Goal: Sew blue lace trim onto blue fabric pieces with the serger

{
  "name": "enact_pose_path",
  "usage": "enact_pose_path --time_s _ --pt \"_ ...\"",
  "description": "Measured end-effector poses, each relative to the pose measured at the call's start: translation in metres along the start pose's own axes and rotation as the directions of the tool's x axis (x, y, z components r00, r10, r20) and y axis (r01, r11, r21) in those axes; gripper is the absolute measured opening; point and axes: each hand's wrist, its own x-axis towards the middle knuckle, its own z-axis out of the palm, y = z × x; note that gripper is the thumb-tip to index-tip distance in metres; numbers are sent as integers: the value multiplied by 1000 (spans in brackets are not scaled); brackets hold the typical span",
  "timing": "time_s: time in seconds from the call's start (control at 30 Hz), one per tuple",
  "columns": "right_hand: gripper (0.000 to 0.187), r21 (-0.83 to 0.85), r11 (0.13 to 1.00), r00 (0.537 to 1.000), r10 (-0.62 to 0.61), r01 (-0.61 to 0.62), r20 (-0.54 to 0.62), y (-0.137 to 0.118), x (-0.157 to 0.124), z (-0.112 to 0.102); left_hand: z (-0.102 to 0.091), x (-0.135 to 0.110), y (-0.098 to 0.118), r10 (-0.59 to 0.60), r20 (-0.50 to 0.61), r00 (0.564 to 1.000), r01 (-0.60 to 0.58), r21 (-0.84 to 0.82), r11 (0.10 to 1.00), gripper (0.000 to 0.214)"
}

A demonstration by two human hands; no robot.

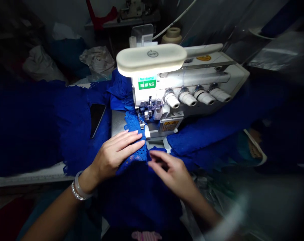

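Blue lace-edged fabric point(133, 125) runs under the presser foot point(142, 124) of a white overlock sewing machine point(145, 92). My left hand point(118, 149) lies flat on this fabric, just in front of the foot, with its fingers stretched out and close together. Closer to me and to the right, my right hand point(170, 167) pinches the fabric's edge between thumb and fingertips. From both hands the cloth hangs down toward my lap. A lamp in the machine head lights the needle area.
A dark phone point(96, 118) rests on blue fabric left of the machine. More blue fabric point(204, 137) is heaped on the right. Thread tension knobs point(189, 97) stick out from the machine's front. Behind stand white bags point(98, 58) and a thread cone point(172, 35).
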Motion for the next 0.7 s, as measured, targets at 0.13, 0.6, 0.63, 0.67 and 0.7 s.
enact_pose_path --time_s 0.13,0.6,0.63,0.67,0.7 --pt "22 390 919 998 43 -53 35 0 35 12 -7 -4 18 9 -15 1000 -8 36 999 36" --pt "52 724 543 905 234 -425 356 -18 12 16 1 -9 57 61 32 998 -61 17 998 35" --pt "50 730 542 908 232 -418 347 -20 15 16 2 -8 55 51 32 998 -52 22 998 35" --pt "48 735 538 911 228 -412 344 -23 17 16 2 -7 54 45 31 998 -46 26 999 35" --pt "45 743 531 914 220 -406 342 -26 18 17 1 -7 53 45 29 999 -46 29 998 35"
